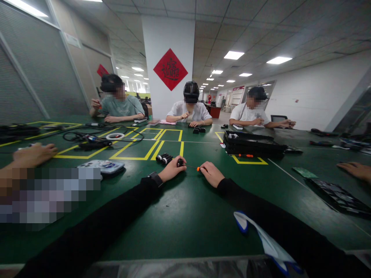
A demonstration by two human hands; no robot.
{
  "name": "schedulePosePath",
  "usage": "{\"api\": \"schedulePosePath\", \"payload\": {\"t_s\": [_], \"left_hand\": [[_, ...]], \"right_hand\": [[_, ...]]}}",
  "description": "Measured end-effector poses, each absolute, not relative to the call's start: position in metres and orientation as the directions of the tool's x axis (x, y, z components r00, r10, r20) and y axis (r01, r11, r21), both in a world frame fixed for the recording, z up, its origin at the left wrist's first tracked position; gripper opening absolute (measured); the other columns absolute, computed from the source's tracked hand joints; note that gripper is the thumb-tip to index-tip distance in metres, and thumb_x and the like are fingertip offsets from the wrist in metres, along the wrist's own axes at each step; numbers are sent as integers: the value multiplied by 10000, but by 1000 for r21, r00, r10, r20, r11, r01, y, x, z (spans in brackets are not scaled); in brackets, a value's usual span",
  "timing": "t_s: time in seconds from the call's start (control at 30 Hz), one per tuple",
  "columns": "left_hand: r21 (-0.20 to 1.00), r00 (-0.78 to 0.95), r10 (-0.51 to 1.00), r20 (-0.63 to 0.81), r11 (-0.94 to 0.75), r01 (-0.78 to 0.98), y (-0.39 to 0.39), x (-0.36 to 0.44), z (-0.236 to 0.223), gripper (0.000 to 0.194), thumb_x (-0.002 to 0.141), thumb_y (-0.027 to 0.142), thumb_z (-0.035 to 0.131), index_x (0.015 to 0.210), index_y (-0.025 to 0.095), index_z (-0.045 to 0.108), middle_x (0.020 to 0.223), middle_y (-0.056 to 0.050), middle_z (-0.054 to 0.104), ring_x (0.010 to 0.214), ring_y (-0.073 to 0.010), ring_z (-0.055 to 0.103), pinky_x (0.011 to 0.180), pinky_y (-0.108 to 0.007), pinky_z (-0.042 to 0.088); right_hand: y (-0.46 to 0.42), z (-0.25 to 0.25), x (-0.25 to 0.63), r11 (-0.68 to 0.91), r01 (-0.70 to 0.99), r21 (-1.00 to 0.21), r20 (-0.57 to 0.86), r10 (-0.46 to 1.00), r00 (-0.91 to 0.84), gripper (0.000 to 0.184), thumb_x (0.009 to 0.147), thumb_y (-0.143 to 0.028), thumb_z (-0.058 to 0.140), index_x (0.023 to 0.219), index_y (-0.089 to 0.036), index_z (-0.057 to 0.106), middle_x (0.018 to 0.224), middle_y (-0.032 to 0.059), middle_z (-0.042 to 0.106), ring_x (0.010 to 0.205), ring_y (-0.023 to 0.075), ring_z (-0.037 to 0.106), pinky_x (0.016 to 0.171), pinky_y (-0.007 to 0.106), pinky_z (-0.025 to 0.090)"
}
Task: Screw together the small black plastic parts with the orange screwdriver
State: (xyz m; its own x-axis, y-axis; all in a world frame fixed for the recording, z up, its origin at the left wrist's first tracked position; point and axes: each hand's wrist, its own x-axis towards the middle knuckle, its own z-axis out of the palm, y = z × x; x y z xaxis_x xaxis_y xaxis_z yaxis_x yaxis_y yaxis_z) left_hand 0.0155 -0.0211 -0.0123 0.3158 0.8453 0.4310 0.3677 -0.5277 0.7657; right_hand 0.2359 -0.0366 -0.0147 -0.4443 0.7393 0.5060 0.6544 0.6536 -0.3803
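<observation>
My left hand [172, 170], with a dark watch at the wrist, is closed around a small black cylindrical piece [180, 162] above the green table. My right hand [212, 173] grips a screwdriver [198, 169] with an orange handle, most of it hidden under the fingers. Its thin shaft points left toward the black piece; whether the tip touches it I cannot tell. Just left of my left hand lie more black cylinders [164, 158] with pale bands, side by side on the table.
A phone in a pale case [101, 166] lies left, near a co-worker's hand [34, 154]. Cables [92, 139] coil behind it. At right are a black case [255, 143], orange-handled tools [245, 155] and a black tray [342, 195]. Several people sit around the green table [179, 231].
</observation>
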Motion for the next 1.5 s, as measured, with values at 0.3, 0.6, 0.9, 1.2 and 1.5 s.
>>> {"api": "schedulePosePath", "payload": {"t_s": [0.3,0.6,0.9,1.2,1.5], "left_hand": [[778,314,853,417,-514,362,-21,16,-12,242,649,255,571,868,174,507,773,14,553,732,-126,522,739,-280,412],[776,323,848,420,-521,356,-20,15,-13,242,649,250,576,872,179,513,775,17,561,736,-126,527,751,-283,409],[776,325,846,422,-522,353,-20,14,-14,246,666,281,576,875,170,509,800,1,560,753,-132,525,753,-291,404],[757,334,833,442,-546,359,-19,14,-14,235,660,253,571,870,169,509,800,7,553,743,-125,516,743,-277,402],[733,320,832,453,-552,397,-19,14,-15,232,657,266,571,862,171,518,812,4,554,755,-131,510,744,-280,396]], "right_hand": [[-36,-14,237,665,642,-382,505,732,-457,52,776,-187,459,799,-161,497,806,29,500,769,141,440,706,263,354],[-39,-13,236,653,644,-398,498,744,-446,115,793,-256,471,850,-162,506,824,35,509,785,146,452,711,266,359],[-35,-15,237,641,673,-370,498,748,-438,226,852,-277,385,733,-159,536,780,38,491,768,138,449,725,266,356],[-35,-16,237,678,636,-369,524,716,-461,98,780,-254,495,792,-157,486,798,26,493,742,131,435,676,251,356],[-35,-15,236,676,638,-369,515,720,-465,193,843,-269,397,771,-153,534,796,40,495,779,138,443,731,273,352]]}}
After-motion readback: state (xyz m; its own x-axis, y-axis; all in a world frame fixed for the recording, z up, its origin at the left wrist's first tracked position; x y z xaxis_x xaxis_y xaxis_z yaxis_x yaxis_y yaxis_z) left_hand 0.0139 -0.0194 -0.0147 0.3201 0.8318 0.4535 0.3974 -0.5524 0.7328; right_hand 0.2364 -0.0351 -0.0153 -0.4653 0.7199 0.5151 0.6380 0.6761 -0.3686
